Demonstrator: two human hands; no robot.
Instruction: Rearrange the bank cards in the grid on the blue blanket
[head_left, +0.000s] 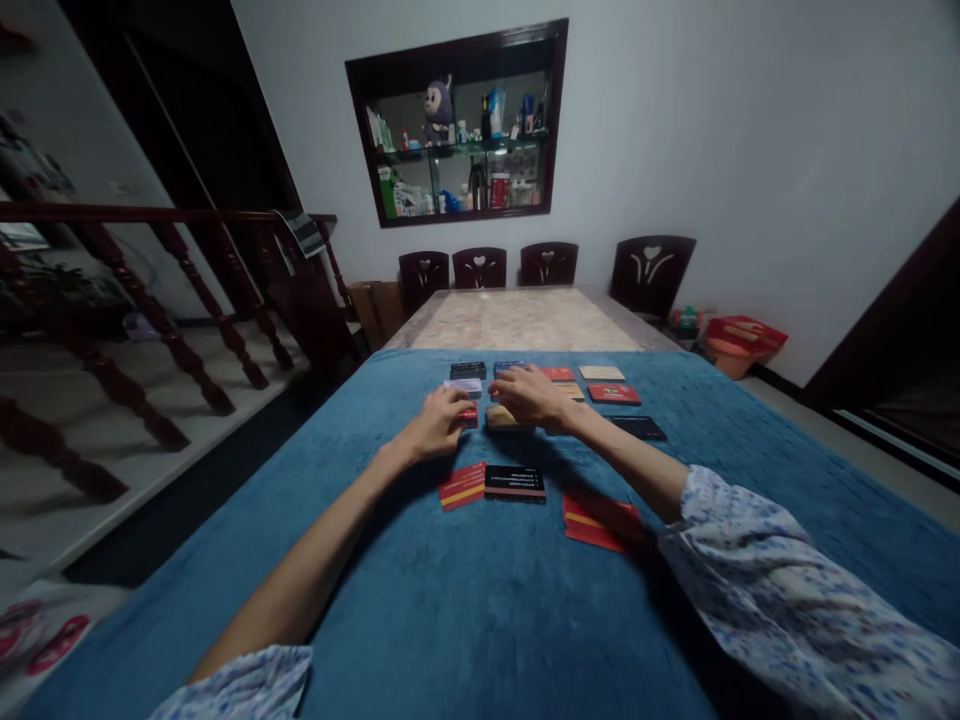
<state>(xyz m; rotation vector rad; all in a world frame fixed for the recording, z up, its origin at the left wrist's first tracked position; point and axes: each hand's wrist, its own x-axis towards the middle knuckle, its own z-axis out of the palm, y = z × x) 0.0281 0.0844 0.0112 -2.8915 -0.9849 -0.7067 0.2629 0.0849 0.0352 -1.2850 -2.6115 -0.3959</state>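
Several small stacks of cards lie in rows on a blue cloth. My left hand point(440, 422) is at the left edge of the rows, its curled fingers on a red stack point(470, 414). Over the middle stacks reaches my right hand point(531, 394), fingers bent down above a gold stack point(506, 418); whether it grips a card cannot be made out. Nearer me lie a red card point(462, 487) and a black card point(515, 483) side by side, with more red cards point(602, 522) to their right. A black stack point(468, 371) stands in the back row.
The blue cloth point(465, 620) covers the near part of a long table point(510, 318). Dark chairs point(651, 275) stand beyond it. A wooden railing point(187, 350) runs along the left. Right of the table is an orange bin point(729, 357) with a red bag.
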